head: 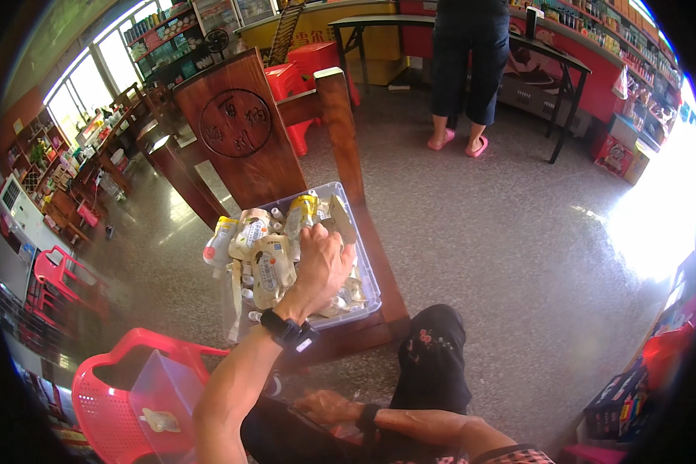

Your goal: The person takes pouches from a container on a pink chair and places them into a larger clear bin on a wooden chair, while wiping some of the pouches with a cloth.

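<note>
My left hand, with a black band at the wrist, reaches over a clear plastic bin filled with cream and yellow spouted pouches. Its fingertips are hidden among the pouches, so whether they grip one cannot be seen. A cream pouch lies just left of the hand, and a yellow-topped pouch is above it. Another pouch leans over the bin's left rim. Low before me, my right hand is over my lap, its fingers partly hidden; what it holds, if anything, cannot be told.
The bin stands on a wooden chair with a carved backrest. At lower left a red plastic chair bears a clear container with one pouch. A person stands at a black-legged table. Boxes lie at lower right.
</note>
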The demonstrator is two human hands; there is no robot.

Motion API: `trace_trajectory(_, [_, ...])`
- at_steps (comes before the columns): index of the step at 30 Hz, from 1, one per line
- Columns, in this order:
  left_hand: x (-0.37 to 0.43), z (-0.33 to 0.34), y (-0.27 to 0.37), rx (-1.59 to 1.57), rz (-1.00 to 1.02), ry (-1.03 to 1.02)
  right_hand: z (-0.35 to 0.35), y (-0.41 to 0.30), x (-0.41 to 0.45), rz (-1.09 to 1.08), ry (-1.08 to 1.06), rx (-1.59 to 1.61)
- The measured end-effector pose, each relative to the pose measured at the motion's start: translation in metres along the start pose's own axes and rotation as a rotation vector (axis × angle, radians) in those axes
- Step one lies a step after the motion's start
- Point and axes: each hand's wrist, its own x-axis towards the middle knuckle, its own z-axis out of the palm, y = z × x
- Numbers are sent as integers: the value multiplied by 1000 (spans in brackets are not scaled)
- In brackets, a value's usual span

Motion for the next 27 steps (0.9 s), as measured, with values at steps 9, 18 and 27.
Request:
trace_trajectory(9, [-71,-57,73,-401,322,-353,32,50,0,-58,144,-23])
trace_trajectory(18, [-215,-188,94,-1015,264,-766,-3,-10,2,51,-16,47])
trace_trajectory(27, [-310,-225,84,-1029,100,-1039,29,37,-3,-45,81,101])
